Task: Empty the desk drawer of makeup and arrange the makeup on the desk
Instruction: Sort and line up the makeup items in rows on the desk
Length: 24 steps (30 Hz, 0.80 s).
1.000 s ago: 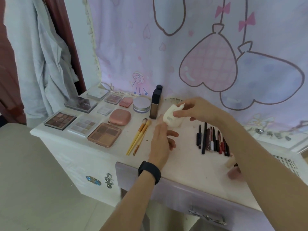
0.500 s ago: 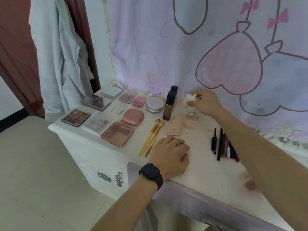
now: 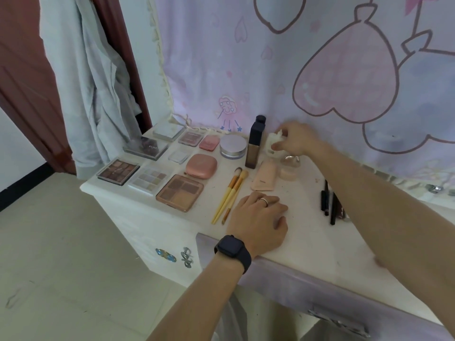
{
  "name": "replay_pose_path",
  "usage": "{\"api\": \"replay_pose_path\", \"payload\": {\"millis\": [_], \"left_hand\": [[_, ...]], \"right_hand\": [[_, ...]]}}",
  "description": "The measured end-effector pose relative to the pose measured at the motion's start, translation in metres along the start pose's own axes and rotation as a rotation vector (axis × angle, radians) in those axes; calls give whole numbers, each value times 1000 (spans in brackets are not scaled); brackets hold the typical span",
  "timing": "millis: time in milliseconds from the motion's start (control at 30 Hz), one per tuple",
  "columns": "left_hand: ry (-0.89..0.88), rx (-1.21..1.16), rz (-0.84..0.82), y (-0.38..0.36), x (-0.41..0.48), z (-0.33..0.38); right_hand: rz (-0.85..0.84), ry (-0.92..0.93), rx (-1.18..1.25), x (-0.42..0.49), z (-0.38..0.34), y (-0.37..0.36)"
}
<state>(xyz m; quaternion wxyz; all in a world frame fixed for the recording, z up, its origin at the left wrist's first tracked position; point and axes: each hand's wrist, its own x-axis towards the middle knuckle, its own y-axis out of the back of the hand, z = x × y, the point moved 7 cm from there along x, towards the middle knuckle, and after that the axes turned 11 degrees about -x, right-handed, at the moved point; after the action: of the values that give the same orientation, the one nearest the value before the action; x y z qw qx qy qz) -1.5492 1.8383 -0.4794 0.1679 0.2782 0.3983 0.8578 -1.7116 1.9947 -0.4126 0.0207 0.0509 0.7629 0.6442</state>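
Head view: on the desk [image 3: 307,237] left fingers [image 3: 270,201] lie relaxed, right fingers [image 3: 279,145] pinch a white item [image 3: 272,138].

Matt white desk [image 3: 307,232], glossy plastic palette [image 3: 118,171], printed cloth curtain [image 3: 270,70], wooden brush handles [image 3: 227,195]

Pale lilac fabric curtain [image 3: 221,57] with pink hearts at back; light grey cloth garment [image 3: 86,94] hanging beside dark red-brown wooden door [image 3: 22,77]; beige tiled floor [image 3: 61,267] below

1. Light is soft, even and fairly bright; the pale counter [image 3: 310,244] looks washed out.
2. A faint shadow sits under the left hand [image 3: 256,217].
3. Wide-angle distortion bends the edges; the lower right corner is blurred.
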Motion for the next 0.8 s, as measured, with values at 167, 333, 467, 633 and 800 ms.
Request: {"api": "replay_pose_path", "payload": {"millis": [167,333,467,633,800], "left_hand": [[37,-32,-30,-1,0,-1],[32,-24,-30,-2,-1,-2],[34,-32,-18,-1,-1,-2],[32,-44,-15,0,-1,-2],[29,-48,-11,0,0,-3]], "right_hand": [[-42,7,-22,-4,-2,2],[97,69,83,-5,-16,28],[13,160,64,2,-39,34],[-46,171,39,13,-45,22],[24,163,50,19,-43,17]]}}
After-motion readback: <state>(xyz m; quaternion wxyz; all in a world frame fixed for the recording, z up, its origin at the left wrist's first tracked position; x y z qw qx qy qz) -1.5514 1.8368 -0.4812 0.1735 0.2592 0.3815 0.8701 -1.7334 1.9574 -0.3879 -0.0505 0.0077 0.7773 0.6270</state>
